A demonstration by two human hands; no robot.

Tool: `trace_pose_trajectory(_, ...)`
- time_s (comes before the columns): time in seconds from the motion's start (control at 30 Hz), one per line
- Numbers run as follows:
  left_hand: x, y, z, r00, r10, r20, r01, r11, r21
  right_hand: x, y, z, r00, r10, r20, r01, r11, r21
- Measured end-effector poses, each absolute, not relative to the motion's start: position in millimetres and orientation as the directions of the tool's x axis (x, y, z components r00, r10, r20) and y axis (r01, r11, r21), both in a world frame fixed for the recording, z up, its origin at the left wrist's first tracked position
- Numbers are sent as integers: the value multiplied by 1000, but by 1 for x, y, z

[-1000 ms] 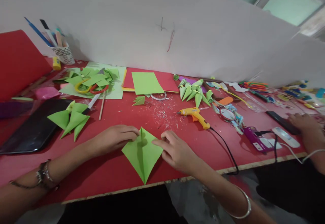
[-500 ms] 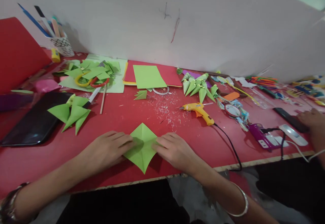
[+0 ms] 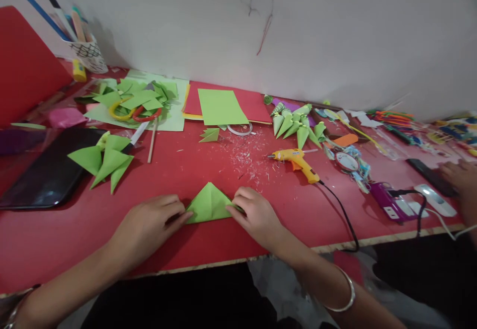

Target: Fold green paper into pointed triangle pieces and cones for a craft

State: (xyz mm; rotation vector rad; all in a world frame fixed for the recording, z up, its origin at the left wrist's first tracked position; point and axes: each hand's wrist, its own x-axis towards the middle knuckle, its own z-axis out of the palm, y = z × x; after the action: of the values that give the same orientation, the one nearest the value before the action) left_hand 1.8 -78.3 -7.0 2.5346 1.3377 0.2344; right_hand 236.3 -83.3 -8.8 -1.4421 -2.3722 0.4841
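Note:
A green sheet of origami paper (image 3: 209, 205), folded into a triangle with its point away from me, lies on the red table near the front edge. My left hand (image 3: 152, 224) pinches its left corner between thumb and fingers. At the right corner, my right hand (image 3: 257, 217) is closed on the paper in the same way. A faint crease runs down the triangle's middle. Left of my hands, a folded green paper flower (image 3: 108, 162) rests partly on a black phone (image 3: 40, 180).
A yellow glue gun (image 3: 296, 162) lies to the right, its black cord running over the front edge. Scissors (image 3: 145, 114), green paper pieces, a green square sheet (image 3: 219, 108) and several paper cones (image 3: 296, 123) lie behind. Another person's hand (image 3: 462, 177) is at far right, by a purple power strip (image 3: 393, 202).
The paper, opened as a diamond before, is now folded in half into a triangle. Both hands have stayed at its side corners. The view has shifted slightly.

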Motion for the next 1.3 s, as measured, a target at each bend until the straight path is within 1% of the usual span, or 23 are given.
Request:
trace_pose_trajectory(0.17,8,-79,-4,534,845,45,838,-535,109,232,-81,-8,-414,907,71,841,411,-351)
trace_pose_trajectory(0.23,10,-79,-3,536,842,53,840,-539,68,230,-81,-8,-400,914,68,860,400,-318)
trace_pose_trajectory(0.43,12,-77,-3,546,837,40,835,-547,54,228,-79,-9,-388,920,49,898,389,-207)
trace_pose_trajectory(0.63,14,-78,-1,532,846,45,844,-534,54,227,-77,-13,-397,913,96,905,407,-125)
trace_pose_trajectory(0.77,11,-79,-3,540,842,0,842,-540,15,227,-78,-15,-391,914,108,910,402,-105)
trace_pose_trajectory(0.87,6,-75,-6,634,773,13,773,-634,-10,226,-78,-15,-390,915,105,910,400,-112)
trace_pose_trajectory(0.97,1,-62,-10,776,628,58,625,-778,55,226,-77,-14,-387,917,95,911,397,-116)
trace_pose_trajectory(1.07,0,-45,-12,879,472,58,456,-871,181,226,-76,-13,-380,921,79,913,388,-123)
trace_pose_trajectory(1.17,-1,-31,-11,932,362,2,345,-891,295,226,-76,-12,-388,918,82,909,396,-130)
trace_pose_trajectory(1.3,-4,-23,-8,946,314,-79,322,-881,347,226,-76,-13,-406,909,98,902,415,-120)
